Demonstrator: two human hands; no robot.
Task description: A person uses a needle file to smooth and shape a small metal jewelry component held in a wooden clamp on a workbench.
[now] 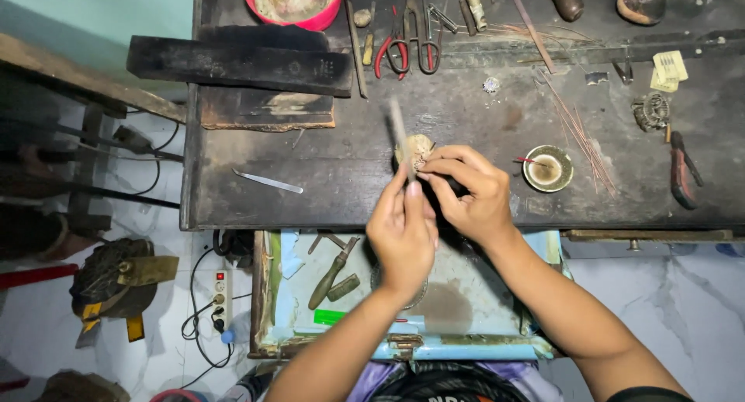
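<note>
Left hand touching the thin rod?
Touching. The head view shows the left hand with its fingers pinched around the thin rod's lower end, no gap visible.

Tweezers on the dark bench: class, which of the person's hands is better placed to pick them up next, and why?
Probably the left hand: the tweezers lie on its side, and the right hand pinches the small workpiece.

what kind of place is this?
Likely a small jeweller's or metal craft workbench. A dark, worn bench carries pliers and thin wire rods, with an open drawer below. The left hand works a slim tool on a small piece pinched in the right hand.
</note>
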